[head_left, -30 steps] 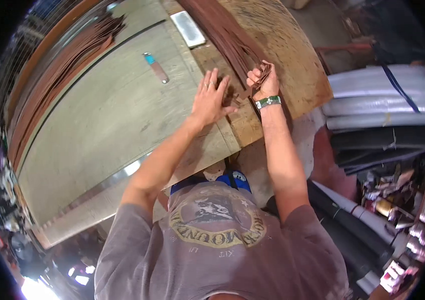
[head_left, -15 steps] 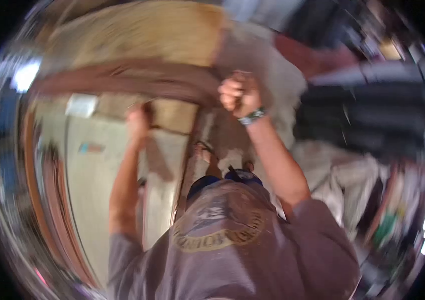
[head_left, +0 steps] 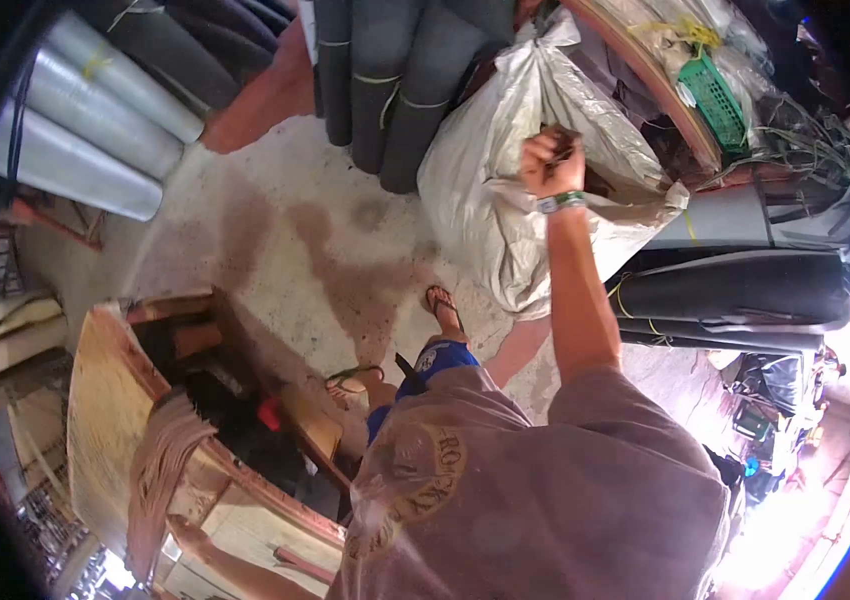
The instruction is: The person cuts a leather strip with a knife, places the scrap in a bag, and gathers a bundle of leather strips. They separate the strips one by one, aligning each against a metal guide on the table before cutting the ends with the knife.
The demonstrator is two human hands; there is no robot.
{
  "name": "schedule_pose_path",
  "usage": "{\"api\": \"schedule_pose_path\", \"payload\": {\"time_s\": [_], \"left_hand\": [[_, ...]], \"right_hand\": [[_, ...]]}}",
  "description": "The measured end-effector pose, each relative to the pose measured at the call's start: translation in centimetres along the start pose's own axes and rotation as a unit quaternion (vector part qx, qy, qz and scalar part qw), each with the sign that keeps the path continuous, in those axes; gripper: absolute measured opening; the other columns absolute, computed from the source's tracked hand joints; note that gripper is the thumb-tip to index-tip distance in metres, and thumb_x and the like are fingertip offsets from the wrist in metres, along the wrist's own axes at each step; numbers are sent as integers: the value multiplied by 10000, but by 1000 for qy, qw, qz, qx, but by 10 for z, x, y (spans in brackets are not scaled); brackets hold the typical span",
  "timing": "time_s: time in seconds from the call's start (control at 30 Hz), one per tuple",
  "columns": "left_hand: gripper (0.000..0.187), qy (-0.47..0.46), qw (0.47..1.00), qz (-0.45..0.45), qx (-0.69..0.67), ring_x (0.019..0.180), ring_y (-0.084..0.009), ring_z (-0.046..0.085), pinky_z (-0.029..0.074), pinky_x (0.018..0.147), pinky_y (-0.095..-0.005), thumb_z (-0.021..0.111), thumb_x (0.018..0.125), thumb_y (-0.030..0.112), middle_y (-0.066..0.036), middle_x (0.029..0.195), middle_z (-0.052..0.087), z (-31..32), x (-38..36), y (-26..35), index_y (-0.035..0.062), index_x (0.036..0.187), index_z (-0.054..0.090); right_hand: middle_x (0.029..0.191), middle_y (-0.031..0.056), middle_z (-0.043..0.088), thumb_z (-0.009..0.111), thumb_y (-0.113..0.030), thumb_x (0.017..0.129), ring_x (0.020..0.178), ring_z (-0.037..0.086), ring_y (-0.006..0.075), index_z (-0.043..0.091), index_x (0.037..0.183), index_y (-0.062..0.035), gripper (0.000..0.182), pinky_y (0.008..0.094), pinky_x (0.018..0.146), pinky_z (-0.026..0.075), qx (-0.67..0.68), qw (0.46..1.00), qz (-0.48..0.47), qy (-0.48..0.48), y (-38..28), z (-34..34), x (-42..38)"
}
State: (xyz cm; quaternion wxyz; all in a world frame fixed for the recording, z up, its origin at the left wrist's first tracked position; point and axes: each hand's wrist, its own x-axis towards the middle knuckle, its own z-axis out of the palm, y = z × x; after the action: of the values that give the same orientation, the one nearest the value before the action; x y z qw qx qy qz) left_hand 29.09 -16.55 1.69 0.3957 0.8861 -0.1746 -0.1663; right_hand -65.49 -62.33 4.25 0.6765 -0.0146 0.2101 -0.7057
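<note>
My right hand (head_left: pixel 545 165) is closed on a crumpled dark brown scrap (head_left: pixel 565 145), raised in front of the mouth of a large white woven sack (head_left: pixel 490 215). Brown material shows inside the sack's folded opening. At lower left, my left hand (head_left: pixel 187 535) lies low over the work table (head_left: pixel 105 390), its small visible fingers stretched out beside a bundle of long brown strips (head_left: pixel 160 460). The strips drape across the table, their frayed ends toward the open shelf.
Dark rolls (head_left: pixel 385 95) stand behind the sack; more black rolls (head_left: pixel 735 285) lie at right. Silvery rolls (head_left: pixel 95 125) lean at upper left. A green basket (head_left: pixel 713 100) sits at upper right. The stained concrete floor (head_left: pixel 295 190) runs between table and sack.
My body has turned from the table toward the sack. My right hand, still closed, is now at the sack's mouth; my left hand trails back at the table's lower left.
</note>
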Motion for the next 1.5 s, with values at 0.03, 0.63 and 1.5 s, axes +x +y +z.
{"api": "schedule_pose_path", "payload": {"time_s": [0.03,0.63,1.5], "left_hand": [[295,-103,983,-11,-152,1079,-159,612,490,940,-371,631,977,144,-37,1173,692,12,-8,14,34,1250,658],[236,-686,596,386,158,860,-313,729,577,833,-436,689,940,248,-191,982,759,814,-661,374,43,1023,772],[221,393,915,-16,88,1053,-349,655,501,945,-423,676,927,67,-172,1098,686,-11,-568,-82,16,1142,660]], "right_hand": [[686,-19,452,383,-415,1027,555,402,134,543,854,-153,352,294,466,305,14,997,-73,23,-44,-34,27],[1265,182,670,561,-245,908,1183,637,328,721,1136,-124,304,477,959,542,-917,339,183,106,-75,-258,-93],[1260,141,710,589,-163,1020,1116,676,242,677,1289,-9,322,360,982,497,-649,481,-13,-590,416,86,-376]]}}
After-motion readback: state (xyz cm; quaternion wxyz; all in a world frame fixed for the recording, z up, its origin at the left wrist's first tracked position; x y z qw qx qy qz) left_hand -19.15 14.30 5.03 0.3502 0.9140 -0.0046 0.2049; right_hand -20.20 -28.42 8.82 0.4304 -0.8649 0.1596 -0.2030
